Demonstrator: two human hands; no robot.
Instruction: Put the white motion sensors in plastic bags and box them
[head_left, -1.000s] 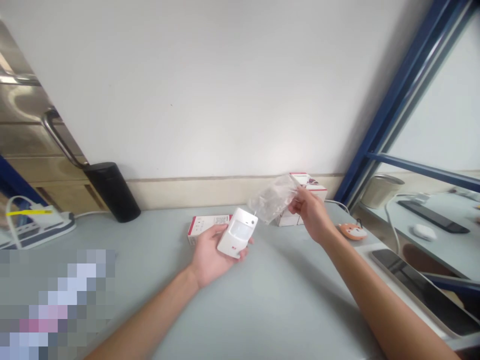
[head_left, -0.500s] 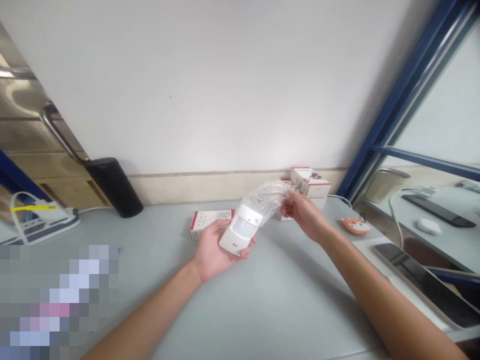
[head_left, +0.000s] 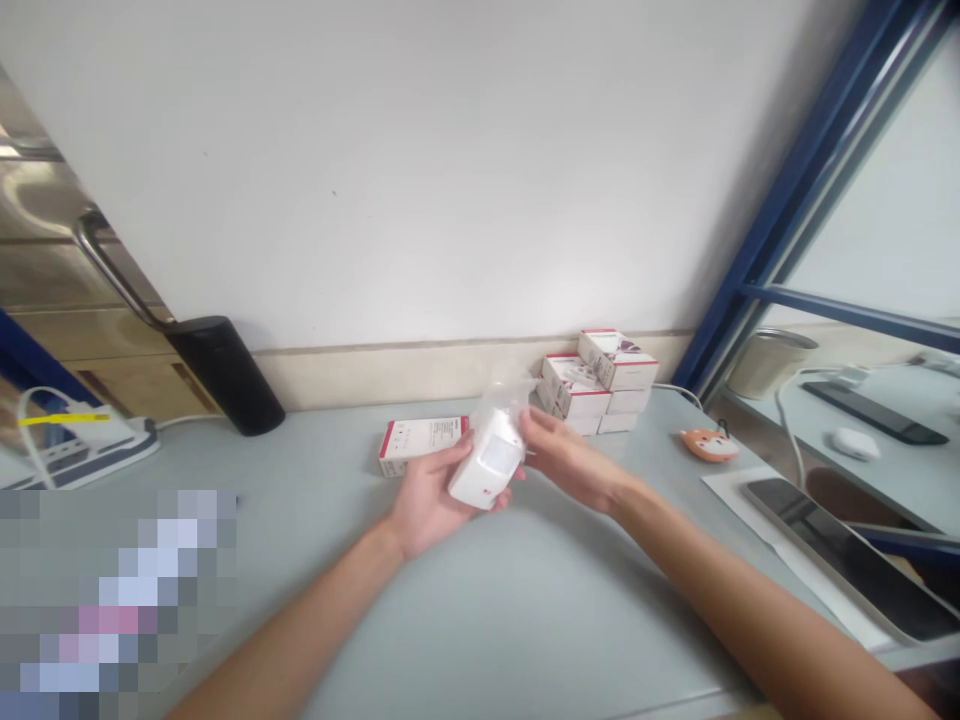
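Note:
A white motion sensor (head_left: 487, 472) with a translucent window and a small red mark lies tilted in my left hand (head_left: 429, 500). That hand is closed around its lower part, thumb on the near edge and fingertips showing at the far side. A clear plastic bag (head_left: 510, 388) sits over and above the sensor's top end. My right hand (head_left: 566, 458) presses against the upper right side of the sensor, its fingers closed on the bag there; the fingertips are partly hidden. Behind my left hand, a white and red box (head_left: 420, 440) lies flat on the table.
Several stacked white and red boxes (head_left: 574, 390) stand against the wall at the right. An orange animal-faced case (head_left: 709, 445) and a dark-screened phone (head_left: 840, 550) lie further right. A black cylinder (head_left: 225, 375) and a power strip (head_left: 112, 455) are at the left.
My right hand has come down and left from the bag's far end to the sensor's side. The bag, stretched rightward before, now stands bunched above the sensor. My left hand keeps its hold.

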